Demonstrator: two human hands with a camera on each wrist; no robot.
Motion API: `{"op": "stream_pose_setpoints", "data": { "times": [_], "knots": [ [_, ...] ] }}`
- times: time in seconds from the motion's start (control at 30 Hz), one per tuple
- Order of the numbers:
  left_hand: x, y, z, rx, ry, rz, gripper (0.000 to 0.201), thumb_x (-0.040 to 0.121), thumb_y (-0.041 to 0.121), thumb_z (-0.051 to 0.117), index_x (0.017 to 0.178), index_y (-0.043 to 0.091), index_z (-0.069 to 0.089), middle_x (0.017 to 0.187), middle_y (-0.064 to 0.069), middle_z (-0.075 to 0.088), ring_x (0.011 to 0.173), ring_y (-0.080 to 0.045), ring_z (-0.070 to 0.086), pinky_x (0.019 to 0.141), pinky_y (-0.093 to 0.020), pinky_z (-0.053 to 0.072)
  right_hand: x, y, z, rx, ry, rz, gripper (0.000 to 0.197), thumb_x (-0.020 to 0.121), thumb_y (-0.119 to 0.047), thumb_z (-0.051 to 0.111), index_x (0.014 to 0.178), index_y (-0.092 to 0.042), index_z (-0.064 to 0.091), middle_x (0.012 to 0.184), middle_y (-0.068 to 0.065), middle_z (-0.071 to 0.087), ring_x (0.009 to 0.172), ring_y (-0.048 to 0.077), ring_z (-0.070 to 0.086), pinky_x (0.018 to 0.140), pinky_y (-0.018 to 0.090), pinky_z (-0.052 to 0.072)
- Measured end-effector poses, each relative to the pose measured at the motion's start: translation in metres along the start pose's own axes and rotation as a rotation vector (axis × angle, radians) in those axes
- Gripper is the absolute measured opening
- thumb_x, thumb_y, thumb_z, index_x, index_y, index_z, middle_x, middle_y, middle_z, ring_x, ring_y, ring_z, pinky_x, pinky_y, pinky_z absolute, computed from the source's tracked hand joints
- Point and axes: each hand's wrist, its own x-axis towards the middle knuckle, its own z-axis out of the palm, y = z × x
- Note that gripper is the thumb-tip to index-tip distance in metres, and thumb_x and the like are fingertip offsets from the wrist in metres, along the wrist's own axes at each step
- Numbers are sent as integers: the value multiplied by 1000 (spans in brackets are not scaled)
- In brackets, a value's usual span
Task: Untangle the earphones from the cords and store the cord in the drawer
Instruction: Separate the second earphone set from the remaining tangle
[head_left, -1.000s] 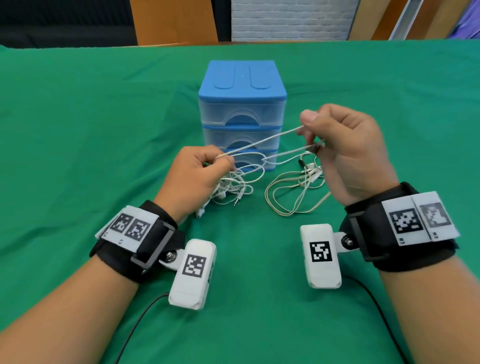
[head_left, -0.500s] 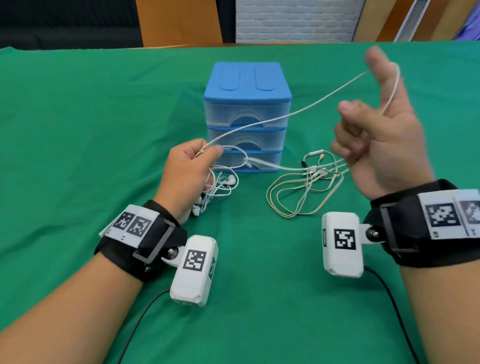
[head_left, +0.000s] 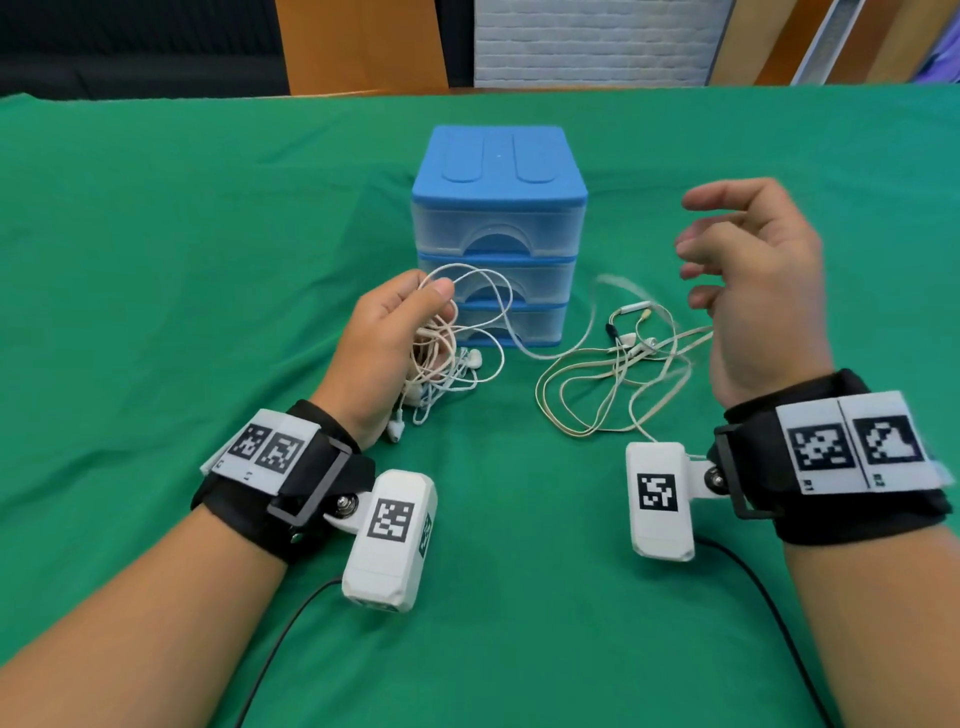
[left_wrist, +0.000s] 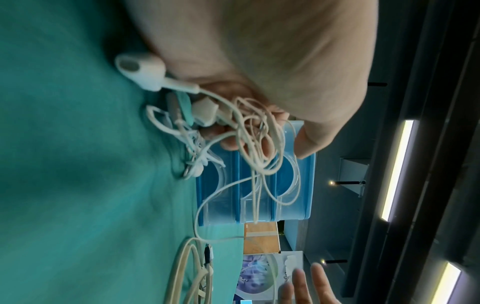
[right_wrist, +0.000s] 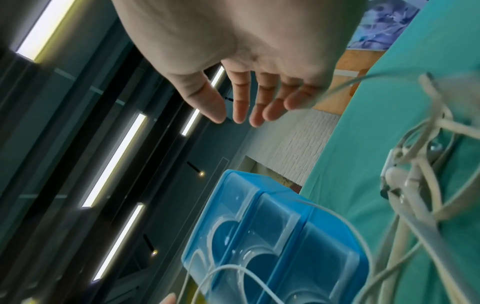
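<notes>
My left hand (head_left: 410, 312) pinches a tangled bundle of white earphones (head_left: 441, 364) and thin cord just above the green cloth, in front of the blue drawer unit (head_left: 498, 208). In the left wrist view an earbud (left_wrist: 140, 70) hangs below the palm and the tangle (left_wrist: 257, 139) loops over my fingers. A beige cord (head_left: 597, 384) lies coiled on the cloth at the right, joined to the bundle by one strand. My right hand (head_left: 727, 249) hovers above that coil with its fingers spread and nothing in it; the right wrist view shows its empty fingers (right_wrist: 241, 102).
The drawer unit has three translucent drawers, all closed. The green cloth (head_left: 208, 260) covers the whole table. Black cables run from both wrist cameras toward me. Wooden panels and a white brick wall stand beyond the table's far edge.
My right hand has let go of the strand it had lifted high and has come down with its fingers open. The freed cord has fallen onto the cloth. My left hand keeps its hold.
</notes>
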Motion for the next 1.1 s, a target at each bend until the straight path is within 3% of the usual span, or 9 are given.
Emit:
{"op": "stream_pose_setpoints", "data": {
  "times": [0.13,0.2,0.3,0.4,0.53,0.6,0.77,0.87,1.1],
  "knots": [
    [1,-1,-1,-24,-60,-18,21,91,31,58,78,15,62,76,-1,54,58,-13,44,52,-27,35,-7,0,5,-98,-91,-74,33,71,-13,58,101,-22,64,100,1,61,84,4,55,69,14,42],
    [1,-2,0,-5,-80,-12,20,90,31,60,81,13,64,77,-3,56,60,-16,44,53,-30,35,-10,-1,8,-121,-150,-134,31,73,-14,61,103,-21,64,102,-2,64,87,7,55,74,19,41],
    [0,-4,2,92,-101,46,17,90,25,67,84,9,64,73,-5,54,60,-19,43,56,-30,36,-17,-2,15,-114,-275,-184,25,76,-15,65,101,-19,69,101,6,66,75,10,51,72,28,40],
    [-1,-5,4,159,-160,111,15,90,17,72,85,5,65,68,-1,55,59,-15,44,57,-28,37,-27,-1,24,-124,-450,-160,30,81,-15,68,111,-19,72,114,10,67,63,31,48,62,34,43],
    [-5,1,9,162,-279,177,12,88,7,75,84,1,65,67,5,59,61,-11,44,58,-24,37,-37,8,36,-172,-648,-65,43,85,-21,68,128,-25,66,120,3,67,71,51,56,62,56,49],
    [-7,3,11,158,-322,184,13,86,5,76,84,-3,65,70,3,61,65,-11,48,62,-25,40,-37,13,37,-236,-642,-42,40,85,-25,67,125,-28,67,111,1,70,65,44,55,64,52,52],
    [-9,3,10,103,-359,142,18,82,5,79,92,-3,67,81,-10,67,73,-14,55,71,-28,46,-27,17,30,-292,-509,-157,9,91,-19,69,88,-13,75,71,-1,62,59,4,43,58,21,36],
    [-9,3,9,20,-365,100,25,80,4,79,102,1,68,92,-1,72,78,-11,60,75,-23,52,-23,17,26,-225,-387,-140,14,92,-19,69,84,-9,75,58,-10,52,54,7,37,53,21,32],
    [-5,-1,8,-40,-385,129,41,83,-9,62,121,4,63,111,-10,69,102,-20,67,92,-34,56,-19,16,23,-90,-206,-46,16,88,-22,66,76,-15,75,52,-13,46,52,11,32,51,20,28]
  ]
}}
